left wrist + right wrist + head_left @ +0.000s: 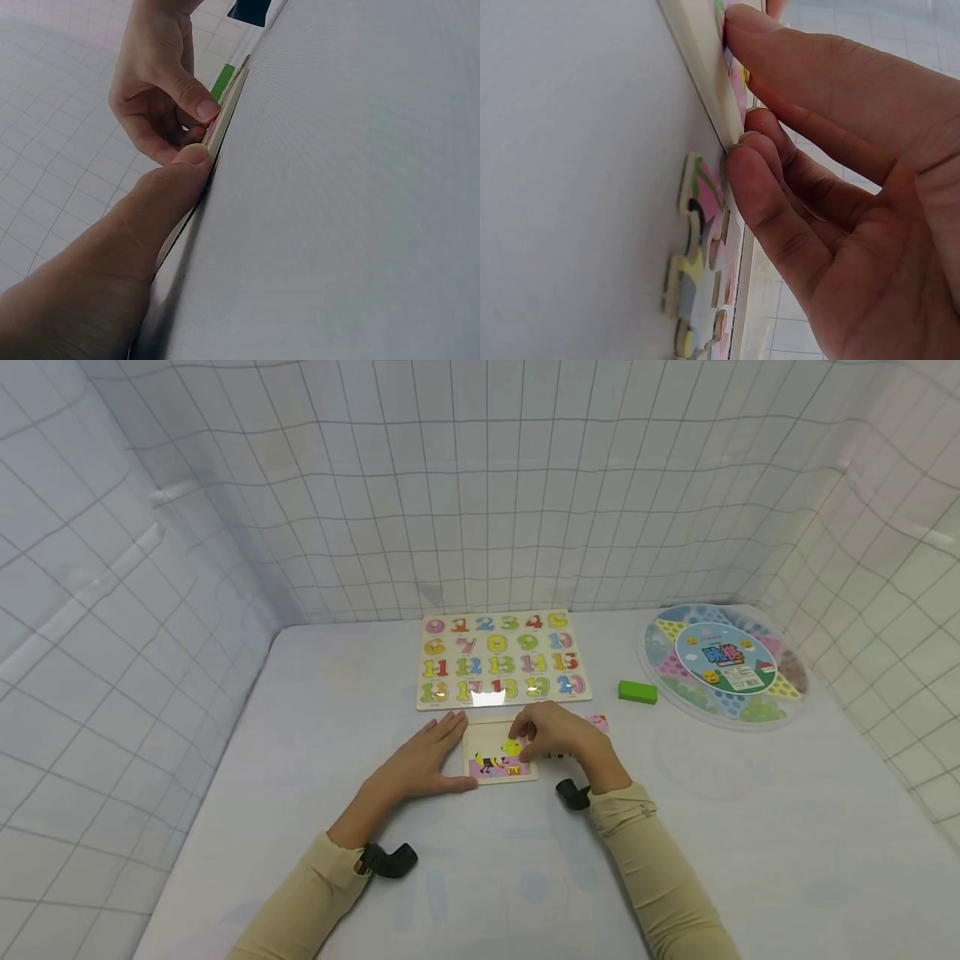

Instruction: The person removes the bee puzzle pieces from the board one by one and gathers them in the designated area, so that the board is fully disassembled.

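Working over a square, pale wooden puzzle tray (486,737)

What worries me, from where I stand, is the right hand (558,727). Its bent fingers sit low over the tray's right side, and should they press before the tabs line up, the pink-and-yellow wooden piece (512,747) beneath them could ride up on its neighbour. Whether they pinch that piece or only touch it, I cannot tell. Bare wood shows farther from the body, so a nudge that way could push the laid pieces askew. The left hand (422,762), spread out and gripping nothing, lies along the tray's left side, thumb at the near corner; were that thumb to lift, the tray might skid on the white desk (480,902). Loose, thick-edged jigsaw pieces (697,277) lie just outside the tray, near the right hand's fingers, where a sweep of that hand could scatter them.

The tray itself sits flat between the two hands, with a plain raised rim. Its nearer part carries a pink picture: a black-and-yellow striped figure (489,764) towards the left hand, bright yellow by the right fingertips.
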The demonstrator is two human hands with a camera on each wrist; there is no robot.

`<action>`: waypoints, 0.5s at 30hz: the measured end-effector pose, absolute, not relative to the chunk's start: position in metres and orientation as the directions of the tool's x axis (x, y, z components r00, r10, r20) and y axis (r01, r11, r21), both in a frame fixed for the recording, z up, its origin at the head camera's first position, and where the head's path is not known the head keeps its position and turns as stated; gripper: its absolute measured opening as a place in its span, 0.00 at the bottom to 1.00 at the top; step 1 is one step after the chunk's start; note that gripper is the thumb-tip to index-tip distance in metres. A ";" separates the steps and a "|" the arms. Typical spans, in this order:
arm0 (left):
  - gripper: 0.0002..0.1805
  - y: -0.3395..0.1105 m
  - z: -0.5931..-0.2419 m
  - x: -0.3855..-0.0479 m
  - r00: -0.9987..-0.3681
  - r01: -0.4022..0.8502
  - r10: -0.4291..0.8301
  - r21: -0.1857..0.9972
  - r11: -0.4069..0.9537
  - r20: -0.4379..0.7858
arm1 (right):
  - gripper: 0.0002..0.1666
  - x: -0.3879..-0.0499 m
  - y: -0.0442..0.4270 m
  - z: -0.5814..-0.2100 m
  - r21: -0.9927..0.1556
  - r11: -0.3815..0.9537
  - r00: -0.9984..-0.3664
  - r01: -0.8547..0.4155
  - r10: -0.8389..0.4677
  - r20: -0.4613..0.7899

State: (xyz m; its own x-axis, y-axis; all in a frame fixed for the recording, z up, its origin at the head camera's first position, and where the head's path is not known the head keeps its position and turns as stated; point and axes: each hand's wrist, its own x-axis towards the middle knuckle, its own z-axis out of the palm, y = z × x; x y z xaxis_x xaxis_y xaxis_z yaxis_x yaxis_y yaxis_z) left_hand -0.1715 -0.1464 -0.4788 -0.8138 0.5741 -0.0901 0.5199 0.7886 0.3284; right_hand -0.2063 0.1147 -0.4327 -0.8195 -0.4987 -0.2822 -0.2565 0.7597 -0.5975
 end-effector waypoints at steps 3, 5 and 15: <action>0.58 -0.146 -0.478 -0.172 -0.815 0.519 0.573 0.327 0.790 -0.092 | 0.16 -0.206 0.115 -0.432 -0.599 0.757 -0.818 -0.262 -0.504 -0.279; 0.58 -0.146 -0.478 -0.172 -0.815 0.517 0.571 0.325 0.792 -0.094 | 0.16 -0.206 0.115 -0.431 -0.599 0.755 -0.816 -0.266 -0.507 -0.278; 0.57 -0.146 -0.478 -0.171 -0.816 0.515 0.571 0.332 0.790 -0.093 | 0.15 -0.205 0.115 -0.429 -0.604 0.741 -0.806 -0.292 -0.531 -0.262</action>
